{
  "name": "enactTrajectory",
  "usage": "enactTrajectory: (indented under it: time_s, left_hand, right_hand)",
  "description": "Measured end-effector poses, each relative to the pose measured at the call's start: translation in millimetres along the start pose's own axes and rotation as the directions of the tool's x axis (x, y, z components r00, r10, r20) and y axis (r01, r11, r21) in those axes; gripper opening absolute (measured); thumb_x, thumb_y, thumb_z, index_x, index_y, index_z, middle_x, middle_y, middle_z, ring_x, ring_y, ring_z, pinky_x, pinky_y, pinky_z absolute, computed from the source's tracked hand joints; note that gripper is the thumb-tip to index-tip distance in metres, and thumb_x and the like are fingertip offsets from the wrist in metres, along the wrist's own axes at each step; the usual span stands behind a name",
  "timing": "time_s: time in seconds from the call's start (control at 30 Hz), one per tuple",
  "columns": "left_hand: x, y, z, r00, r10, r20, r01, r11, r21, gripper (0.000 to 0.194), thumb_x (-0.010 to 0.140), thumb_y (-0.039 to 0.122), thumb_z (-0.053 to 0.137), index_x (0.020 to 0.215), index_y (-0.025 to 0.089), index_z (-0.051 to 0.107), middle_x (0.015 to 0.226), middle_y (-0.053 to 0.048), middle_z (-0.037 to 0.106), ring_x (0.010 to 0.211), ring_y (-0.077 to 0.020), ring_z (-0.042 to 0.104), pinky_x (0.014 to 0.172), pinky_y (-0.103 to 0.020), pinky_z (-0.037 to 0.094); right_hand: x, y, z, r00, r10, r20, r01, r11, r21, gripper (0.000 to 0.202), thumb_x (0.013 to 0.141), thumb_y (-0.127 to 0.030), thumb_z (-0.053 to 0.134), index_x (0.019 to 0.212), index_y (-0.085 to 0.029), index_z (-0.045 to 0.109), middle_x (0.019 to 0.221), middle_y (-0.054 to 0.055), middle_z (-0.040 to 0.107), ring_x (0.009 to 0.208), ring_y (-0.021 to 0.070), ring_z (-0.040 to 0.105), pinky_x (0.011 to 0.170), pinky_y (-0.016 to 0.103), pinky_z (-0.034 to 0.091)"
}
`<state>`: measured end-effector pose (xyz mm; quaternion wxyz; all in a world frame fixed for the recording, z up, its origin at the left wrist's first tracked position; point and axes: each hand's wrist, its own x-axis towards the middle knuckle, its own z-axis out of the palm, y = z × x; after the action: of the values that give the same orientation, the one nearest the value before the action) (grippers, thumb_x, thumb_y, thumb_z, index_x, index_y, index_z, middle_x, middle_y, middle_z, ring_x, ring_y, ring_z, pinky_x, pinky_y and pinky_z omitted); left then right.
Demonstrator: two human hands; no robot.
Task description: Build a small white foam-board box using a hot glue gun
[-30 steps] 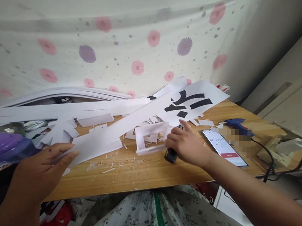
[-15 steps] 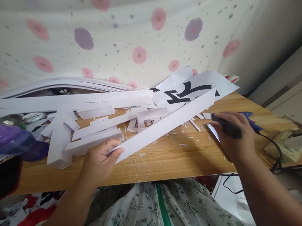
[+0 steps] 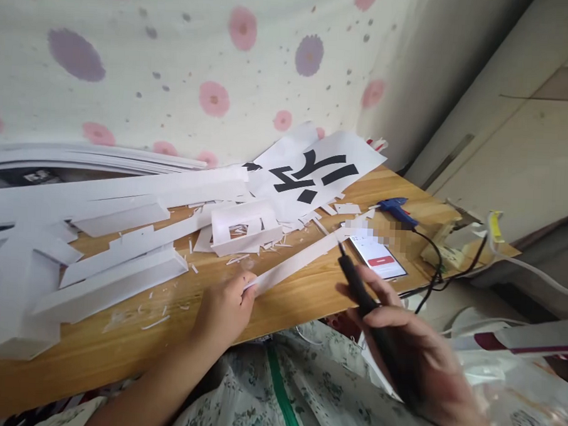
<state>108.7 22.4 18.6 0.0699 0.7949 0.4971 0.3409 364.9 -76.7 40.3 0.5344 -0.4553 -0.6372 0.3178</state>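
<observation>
My left hand [image 3: 224, 308] is closed on the near end of a long white strip of board [image 3: 298, 259], pinching it between thumb and fingers. The strip slants up and right above the wooden table. In my right hand [image 3: 412, 344] is what looks like a black craft knife [image 3: 356, 284], its thin pointed tip up and left, close to the strip in this view. Beyond the strip lies a small white box-shaped piece [image 3: 243, 227] with an opening. A lit phone [image 3: 380, 258] rests on the table past the knife, partly blurred out.
White folded board pieces [image 3: 116, 275] and long strips cover the left. A sheet with black characters [image 3: 309, 173] lies at the back. The blue glue gun [image 3: 397, 210] trails a black cord [image 3: 435, 251] off the right edge. Small scraps litter the wooden table [image 3: 279, 313].
The view has swung right. The strip now looks shorter and lower. My right hand has turned palm up and come nearer with the knife, uncovering the phone and glue gun.
</observation>
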Motion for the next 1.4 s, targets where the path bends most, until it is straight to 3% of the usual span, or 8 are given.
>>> enactTrajectory:
  time_s: [0.13,0.27,0.43,0.57,0.7,0.8,1.07,1.4]
  left_hand:
    - [5.6,4.9,12.2,0.997,0.078,-0.015,-0.077,0.996,0.054,0.016,0.083,0.019,0.053,0.075,0.019,0.067,0.054,0.001,0.064,0.041,-0.0126,0.050,0.047,-0.024,0.032]
    - [5.1,6.4,16.6,0.993,0.115,-0.033,-0.111,0.987,0.113,0.017,0.085,0.019,0.054,0.074,0.020,0.066,0.055,0.001,0.066,0.045,-0.0149,0.057,0.048,-0.025,0.033]
    - [-1.6,2.7,10.9,0.987,0.131,-0.095,-0.115,0.981,0.159,0.020,0.090,0.021,0.049,0.081,0.020,0.067,0.061,0.001,0.069,0.047,-0.0150,0.061,0.048,-0.024,0.037]
    - [-5.7,-1.1,1.1,0.980,0.161,-0.118,-0.135,0.970,0.204,0.022,0.092,0.022,0.047,0.082,0.017,0.067,0.061,0.000,0.070,0.046,-0.0161,0.061,0.047,-0.026,0.038]
    - [-11.0,-1.6,-5.3,0.977,0.191,-0.098,-0.164,0.959,0.233,0.023,0.093,0.020,0.046,0.084,0.017,0.067,0.060,0.000,0.069,0.046,-0.0167,0.062,0.046,-0.028,0.039]
    - [-15.2,-1.0,-7.7,0.974,0.217,-0.066,-0.196,0.951,0.237,0.024,0.093,0.018,0.045,0.087,0.016,0.068,0.063,-0.001,0.071,0.047,-0.0157,0.063,0.046,-0.028,0.040]
    - [-18.9,-1.8,-8.0,0.962,0.267,-0.046,-0.248,0.936,0.250,0.025,0.096,0.020,0.043,0.095,0.015,0.067,0.074,-0.002,0.075,0.054,-0.0160,0.066,0.049,-0.028,0.044]
    - [-19.0,-4.2,-7.9,0.962,0.264,-0.071,-0.234,0.930,0.285,0.027,0.097,0.021,0.041,0.090,0.017,0.066,0.060,0.001,0.068,0.048,-0.0145,0.061,0.047,-0.027,0.038]
  right_hand:
    - [-6.3,4.4,14.9,0.997,0.078,0.011,-0.078,0.971,0.225,0.007,0.088,-0.028,0.065,0.095,-0.027,0.063,0.141,0.007,0.043,0.101,0.0208,0.068,0.085,0.037,0.058]
    - [-7.3,13.7,18.2,0.984,0.132,0.117,-0.162,0.938,0.306,0.037,0.087,-0.029,0.068,0.120,-0.038,0.053,0.157,0.008,0.023,0.090,0.0148,0.069,0.076,0.034,0.058]
    - [-5.9,19.2,20.8,0.918,0.367,0.148,-0.395,0.877,0.275,0.052,0.088,-0.046,0.064,0.135,-0.030,0.047,0.122,0.012,0.065,0.065,0.0110,0.062,0.060,0.026,0.053]
    - [4.3,12.9,25.5,0.841,0.514,0.167,-0.535,0.836,0.121,0.050,0.089,-0.048,0.058,0.130,-0.021,0.058,0.111,0.012,0.071,0.078,0.0176,0.067,0.073,0.033,0.055]
    - [17.3,6.9,31.7,0.900,0.413,0.139,-0.411,0.910,-0.050,0.043,0.081,-0.039,0.064,0.119,-0.019,0.064,0.108,0.011,0.073,0.103,0.0248,0.067,0.090,0.038,0.053]
    - [22.4,2.7,38.2,0.936,0.308,0.168,-0.244,0.915,-0.320,0.029,0.082,-0.030,0.058,0.107,-0.017,0.063,0.090,0.008,0.073,0.080,0.0212,0.070,0.073,0.032,0.056]
    - [20.9,-0.7,61.9,0.940,0.041,0.338,0.239,0.629,-0.740,0.055,0.083,-0.008,0.038,0.138,-0.003,0.043,0.081,0.012,0.075,0.061,0.0232,0.071,0.051,0.029,0.053]
    - [19.8,-1.3,70.4,0.926,0.127,0.355,0.224,0.573,-0.788,0.061,0.084,-0.007,0.039,0.145,-0.003,0.036,0.089,0.016,0.076,0.065,0.0225,0.072,0.057,0.029,0.057]
